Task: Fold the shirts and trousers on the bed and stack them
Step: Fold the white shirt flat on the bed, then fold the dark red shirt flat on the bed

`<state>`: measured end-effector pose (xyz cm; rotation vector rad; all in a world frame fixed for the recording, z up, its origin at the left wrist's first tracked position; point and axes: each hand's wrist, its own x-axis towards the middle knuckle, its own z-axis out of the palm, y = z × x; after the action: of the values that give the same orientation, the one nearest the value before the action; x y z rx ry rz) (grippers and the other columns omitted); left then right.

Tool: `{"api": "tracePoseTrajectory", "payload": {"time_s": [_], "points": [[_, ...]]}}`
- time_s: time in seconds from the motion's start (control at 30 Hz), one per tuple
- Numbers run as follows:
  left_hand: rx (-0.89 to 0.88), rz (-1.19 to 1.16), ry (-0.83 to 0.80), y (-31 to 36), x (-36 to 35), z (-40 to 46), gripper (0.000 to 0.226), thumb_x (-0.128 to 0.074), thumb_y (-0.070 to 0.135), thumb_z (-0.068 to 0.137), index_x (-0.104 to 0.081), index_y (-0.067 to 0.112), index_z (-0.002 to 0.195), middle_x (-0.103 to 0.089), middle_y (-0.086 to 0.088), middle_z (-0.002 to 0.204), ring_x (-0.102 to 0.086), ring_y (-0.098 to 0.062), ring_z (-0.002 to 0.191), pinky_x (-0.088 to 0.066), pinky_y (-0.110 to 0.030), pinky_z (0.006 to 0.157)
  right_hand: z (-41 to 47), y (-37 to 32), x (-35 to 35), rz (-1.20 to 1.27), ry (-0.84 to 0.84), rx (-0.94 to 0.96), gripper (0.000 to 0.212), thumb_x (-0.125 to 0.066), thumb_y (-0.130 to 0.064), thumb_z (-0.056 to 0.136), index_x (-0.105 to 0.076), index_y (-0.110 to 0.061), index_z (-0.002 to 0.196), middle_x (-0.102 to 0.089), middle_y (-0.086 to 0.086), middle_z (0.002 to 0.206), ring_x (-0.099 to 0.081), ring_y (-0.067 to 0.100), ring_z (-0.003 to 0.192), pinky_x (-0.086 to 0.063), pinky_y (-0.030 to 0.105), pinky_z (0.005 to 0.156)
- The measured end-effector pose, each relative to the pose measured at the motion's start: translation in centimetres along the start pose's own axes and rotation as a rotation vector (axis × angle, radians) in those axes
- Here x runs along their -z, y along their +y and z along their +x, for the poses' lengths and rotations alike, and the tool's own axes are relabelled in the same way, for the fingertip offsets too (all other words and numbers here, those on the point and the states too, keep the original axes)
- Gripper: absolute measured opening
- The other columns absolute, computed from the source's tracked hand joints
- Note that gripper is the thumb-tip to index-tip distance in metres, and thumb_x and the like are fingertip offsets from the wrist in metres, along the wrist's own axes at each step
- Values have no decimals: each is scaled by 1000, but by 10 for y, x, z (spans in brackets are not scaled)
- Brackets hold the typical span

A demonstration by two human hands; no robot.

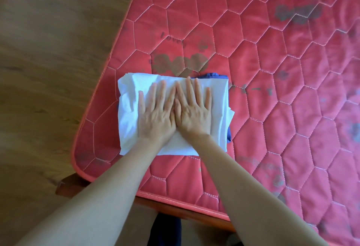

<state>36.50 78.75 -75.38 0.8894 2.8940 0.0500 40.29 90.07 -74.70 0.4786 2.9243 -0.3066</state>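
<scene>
Your left hand (155, 118) and right hand (191, 114) both lie flat, palms down, on the folded white garment (128, 109). The grip of each is fully spread: fingers straight and fanned, holding nothing, only pressing on the cloth. The two hands sit side by side at the middle of the garment, with the inner edges touching and your right hand slightly overlapping the left near the thumbs. Your fingertips point away from you, toward the far edge of the fold.

The white garment is folded into a rough rectangle and lies near the corner of the red quilted mattress (272, 89), close to its left edge. Under it sits a folded blue garment (214, 74), of which you see only a strip along the far edge and another bit at the right side; the white piece lies on top of it as a stack. Whether either is a shirt or trousers cannot be told.

The mattress bears dark, faded printed marks. A wooden bed frame (66, 185) shows below its near corner, and the wooden floor (48, 70) lies to the left.
</scene>
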Motion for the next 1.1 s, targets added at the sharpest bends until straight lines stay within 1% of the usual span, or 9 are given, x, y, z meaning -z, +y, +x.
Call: {"api": "tracePoseTrajectory", "payload": {"time_s": [0.07, 0.13, 0.27, 0.5, 0.57, 0.63, 0.77, 0.9, 1.1], "points": [[-13, -2, 30, -1, 6, 2, 55, -32, 32, 100, -19, 24, 153, -13, -5, 162, -9, -29, 149, -3, -60, 117, -3, 2, 7, 38, 56, -33, 52, -23, -36, 101, -28, -24, 151, -11, 10, 161, -7, 26, 149, -3, 55, 117], [58, 33, 71, -15, 10, 5, 55, -30, 35, 97, -29, 22, 151, -22, -8, 160, -15, -31, 148, -1, -61, 114, -7, 19, 8, 26, 66, -125, 57, -15, -41, 97, -22, -28, 152, -7, 8, 162, -4, 25, 149, -3, 57, 116], [160, 24, 54, -45, 4, 3, 58, -23, 38, 96, -26, 22, 152, -17, -5, 161, -7, -29, 149, -2, -60, 115, -20, 44, 1, 80, 58, -213, 58, -10, -49, 95, -1, -34, 150, -9, 5, 162, -3, 25, 149, 1, 52, 118], [157, 44, -99, -39, 24, 8, 55, -33, 34, 100, -27, 18, 152, -15, -7, 161, 2, -31, 149, 7, -61, 113, -15, 45, 18, 126, -66, -162, 57, -21, -45, 101, -3, -31, 153, -7, 6, 162, 1, 25, 149, 6, 47, 118], [117, 63, -131, -30, 42, 11, 55, -35, 33, 99, -30, 13, 150, -17, -11, 160, -1, -30, 149, 9, -61, 111, -13, 51, 34, 124, -86, -117, 55, -26, -41, 103, -11, -26, 154, -15, 7, 160, -3, 25, 149, 3, 46, 118], [35, -1, -91, -14, 64, 11, 50, -44, 27, 97, -42, 8, 144, -29, -14, 155, -17, -32, 147, -1, -62, 112, -18, 55, 56, 117, -28, -62, 51, -33, -33, 103, -26, -16, 151, -28, 11, 155, -14, 27, 147, -5, 44, 118], [-122, -133, 88, 37, 104, 8, 41, -59, 18, 91, -58, 3, 128, -49, -17, 142, -43, -35, 134, -28, -58, 110, -41, 73, 102, 205, 264, -83, 33, -57, -11, 92, -61, 0, 123, -60, 20, 127, -51, 38, 125, -34, 50, 110], [-315, -202, 220, 103, 134, 19, 41, -46, 21, 91, -61, 4, 125, -57, -16, 131, -53, -35, 122, -37, -56, 104, -66, 113, 141, 220, 403, -114, 23, -60, -5, 85, -68, -4, 106, -67, 12, 106, -61, 34, 108, -46, 46, 98], [-446, -233, 236, 217, 140, 29, 39, -50, 20, 89, -64, 6, 123, -63, -12, 120, -61, -33, 107, -44, -50, 97, -114, 211, 165, 170, 455, -330, 17, -63, -10, 84, -68, -7, 100, -69, 6, 103, -62, 30, 103, -47, 42, 90]]}}
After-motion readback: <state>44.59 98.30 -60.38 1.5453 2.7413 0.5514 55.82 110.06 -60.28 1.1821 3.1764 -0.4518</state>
